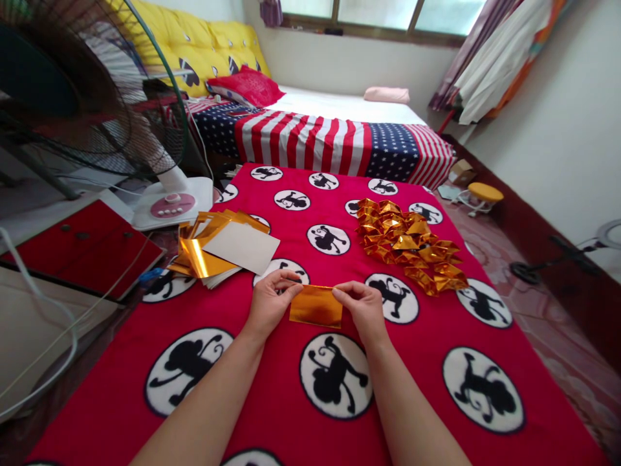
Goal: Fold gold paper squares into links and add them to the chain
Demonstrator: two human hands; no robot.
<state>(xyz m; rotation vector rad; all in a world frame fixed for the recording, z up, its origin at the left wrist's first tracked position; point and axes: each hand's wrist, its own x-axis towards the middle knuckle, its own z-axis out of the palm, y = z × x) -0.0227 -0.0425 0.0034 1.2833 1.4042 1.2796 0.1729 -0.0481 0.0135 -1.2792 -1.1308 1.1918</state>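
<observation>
Between my two hands is a gold foil sheet (316, 307), folded to a flat rectangle and held by its upper corners. My left hand (274, 299) pinches the upper left corner. At the upper right corner, my right hand (361, 304) grips the foil between thumb and fingers. Beyond my left hand lies a loose stack of gold foil sheets (198, 255), with a pale sheet (245, 246) on top. Several folded gold foil pieces (407, 243) form a heap to the far right of my hands.
A red cloth (412, 388) with monkey prints covers the table. At the left stand a fan (167, 200) and a red panel (82, 249). Behind is a bed (320, 139). A yellow stool (485, 192) and a stand base (524, 273) are at the right.
</observation>
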